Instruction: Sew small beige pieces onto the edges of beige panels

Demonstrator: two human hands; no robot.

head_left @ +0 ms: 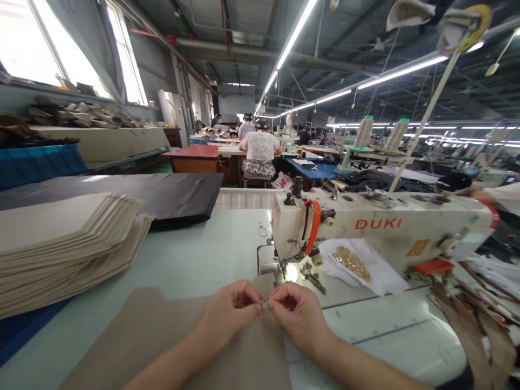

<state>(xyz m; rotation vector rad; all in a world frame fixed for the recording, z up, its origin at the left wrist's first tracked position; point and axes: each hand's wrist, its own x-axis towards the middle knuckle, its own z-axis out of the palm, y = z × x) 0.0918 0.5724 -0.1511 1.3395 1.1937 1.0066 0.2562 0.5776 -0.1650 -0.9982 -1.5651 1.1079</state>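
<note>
Head view: red "DUKI" marked the sewing machine at two o'clock. Left hand and right hand pinched a small metal piece over the tan panel, with stacked panels at nine o'clock.

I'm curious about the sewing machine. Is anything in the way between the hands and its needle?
Nothing visible is. The left hand and right hand pinch a little piece together above the tan cloth, just in front of the needle of the sewing machine. Only flat cloth lies between.

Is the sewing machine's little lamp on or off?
On: the lamp glows bright white under the sewing machine head.
</note>
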